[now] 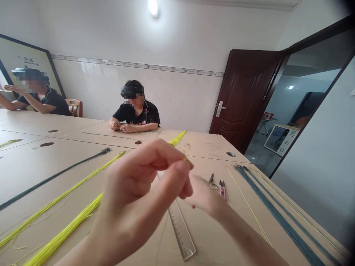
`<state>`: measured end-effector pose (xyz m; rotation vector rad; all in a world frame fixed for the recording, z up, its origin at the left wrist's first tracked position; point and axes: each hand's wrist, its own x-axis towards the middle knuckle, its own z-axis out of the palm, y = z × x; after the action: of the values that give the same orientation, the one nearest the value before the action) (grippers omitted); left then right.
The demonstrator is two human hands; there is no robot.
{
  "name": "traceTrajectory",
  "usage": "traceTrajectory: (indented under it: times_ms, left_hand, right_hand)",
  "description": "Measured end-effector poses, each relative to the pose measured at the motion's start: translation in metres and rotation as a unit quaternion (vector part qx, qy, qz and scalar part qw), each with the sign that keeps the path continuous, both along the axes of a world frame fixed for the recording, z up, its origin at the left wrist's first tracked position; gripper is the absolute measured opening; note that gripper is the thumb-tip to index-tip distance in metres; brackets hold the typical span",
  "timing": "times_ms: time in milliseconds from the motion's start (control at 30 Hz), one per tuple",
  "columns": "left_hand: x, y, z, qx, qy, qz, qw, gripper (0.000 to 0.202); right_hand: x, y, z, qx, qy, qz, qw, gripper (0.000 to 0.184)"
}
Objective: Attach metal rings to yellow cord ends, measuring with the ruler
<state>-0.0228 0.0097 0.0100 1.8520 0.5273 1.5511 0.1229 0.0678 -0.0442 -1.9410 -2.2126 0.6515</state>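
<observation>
My left hand (141,184) is raised close to the camera, its thumb and fingers pinched together on something thin and yellowish that I cannot make out. My right hand (206,197) sits just behind and to the right of it, fingers curled toward the same spot; it is blurred. Below both hands a clear plastic ruler (181,232) lies on the table. Bundles of yellow-green strands (63,232) run along the table to my left.
Small snips (213,181) and pink thread clippers (222,188) lie right of my hands. Dark teal strands (277,214) stretch along the right edge, a dark bundle (55,175) at left. Two people sit across the tan table (33,162). A brown door (244,99) stands open.
</observation>
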Motion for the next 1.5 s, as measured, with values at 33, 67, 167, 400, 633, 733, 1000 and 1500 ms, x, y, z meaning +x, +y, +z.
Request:
traceTrajectory:
  times_ms: [33, 67, 167, 400, 633, 733, 1000, 1500]
  left_hand:
    - [0.001, 0.001, 0.0, 0.005, 0.051, 0.001, 0.999, 0.017]
    - [0.002, 0.003, -0.001, 0.007, 0.097, 0.004, 0.995, 0.018]
    - [0.006, 0.007, -0.004, 0.019, 0.176, 0.013, 0.984, 0.018]
    - [0.01, 0.008, -0.007, -0.03, 0.307, 0.07, 0.949, 0.016]
    - [0.006, 0.007, -0.004, -0.026, 0.245, 0.044, 0.968, 0.017]
    - [0.004, 0.008, 0.0, -0.08, 0.208, -0.034, 0.974, 0.017]
    - [0.003, 0.001, 0.007, -0.144, 0.173, -0.093, 0.97, 0.019]
    - [0.003, 0.004, -0.002, -0.072, 0.174, -0.024, 0.982, 0.017]
  right_hand:
    - [0.006, -0.006, 0.012, 0.027, 0.018, 0.0, 0.999, 0.034]
    - [0.013, -0.013, 0.023, 0.061, 0.057, 0.006, 0.997, 0.038]
    - [0.031, -0.039, 0.045, 0.159, 0.3, 0.04, 0.94, 0.045]
    - [0.036, -0.071, 0.053, 0.214, 0.263, 0.054, 0.939, 0.045]
    - [0.032, -0.07, 0.056, 0.21, 0.358, 0.04, 0.909, 0.03]
    - [0.033, -0.072, 0.058, 0.215, 0.427, 0.066, 0.876, 0.024]
    - [0.032, -0.075, 0.054, 0.292, 0.436, 0.094, 0.846, 0.018]
    - [0.029, -0.082, 0.06, 0.197, 0.432, 0.084, 0.876, 0.041]
